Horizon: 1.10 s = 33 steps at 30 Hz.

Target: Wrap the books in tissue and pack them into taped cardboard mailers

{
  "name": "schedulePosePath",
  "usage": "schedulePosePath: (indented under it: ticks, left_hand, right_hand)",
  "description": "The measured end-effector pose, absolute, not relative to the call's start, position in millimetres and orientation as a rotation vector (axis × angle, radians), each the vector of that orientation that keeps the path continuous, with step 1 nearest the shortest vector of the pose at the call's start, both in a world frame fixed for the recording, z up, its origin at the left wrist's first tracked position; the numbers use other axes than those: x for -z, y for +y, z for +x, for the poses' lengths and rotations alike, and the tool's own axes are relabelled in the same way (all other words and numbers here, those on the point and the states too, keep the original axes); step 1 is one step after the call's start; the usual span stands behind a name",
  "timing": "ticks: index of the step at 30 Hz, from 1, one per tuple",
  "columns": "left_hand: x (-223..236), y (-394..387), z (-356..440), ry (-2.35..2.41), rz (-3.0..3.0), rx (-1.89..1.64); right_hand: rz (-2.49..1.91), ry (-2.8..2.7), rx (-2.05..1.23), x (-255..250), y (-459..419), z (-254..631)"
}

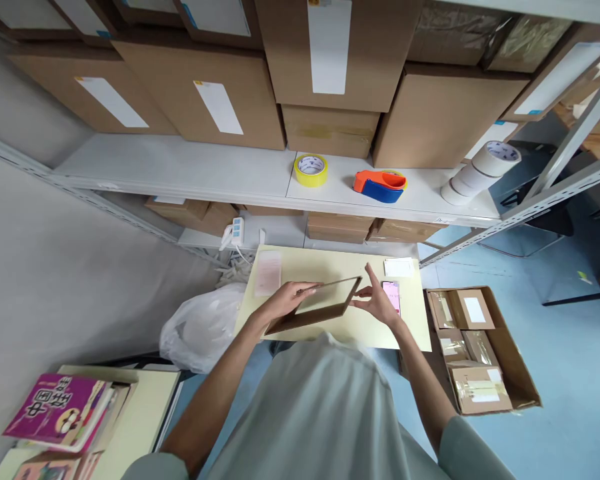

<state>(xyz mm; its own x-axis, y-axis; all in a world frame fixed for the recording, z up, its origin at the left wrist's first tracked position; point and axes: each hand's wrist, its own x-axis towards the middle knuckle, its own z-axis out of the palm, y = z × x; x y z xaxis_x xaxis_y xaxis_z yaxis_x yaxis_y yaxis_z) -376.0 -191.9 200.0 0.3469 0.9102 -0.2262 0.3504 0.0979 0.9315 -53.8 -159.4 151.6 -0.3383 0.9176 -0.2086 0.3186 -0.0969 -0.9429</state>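
Above the pale yellow table, an open cardboard box is held tilted. Its thin brown walls show, and the pale tabletop colour appears between them. My left hand is closed on the box's left side, fingers over its far edge. At the right edge my right hand has its thumb and a bent finger on the wall, while the index finger points up and away. Just beyond that hand lie a phone with a pink screen and some white cards. A pinkish translucent packet rests at the table's left.
The shelf ahead carries yellow tape, an orange-and-blue tape dispenser, white rolls and large cartons. A carton of small boxes stands on the floor at right. At left are a plastic bag and books.
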Motion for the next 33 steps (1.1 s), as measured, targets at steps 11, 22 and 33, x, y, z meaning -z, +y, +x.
schedulePosePath:
  ticks: [11, 22, 33]
  left_hand:
    - [-180.6, -196.6, -395.8, 1.445, 1.359, -0.621]
    - [-139.8, -231.6, -402.1, 1.39, 1.138, -0.834]
    - [-157.9, -221.2, -393.5, 1.487, 1.202, -0.907]
  right_hand:
    - [-1.433, -1.528, -1.665, -117.8, -159.4, -25.0]
    - [-1.38, -1.652, -1.735, -102.0, -175.4, -18.3]
    - [-1.401, -1.407, -1.437, -106.6, -148.9, -19.8]
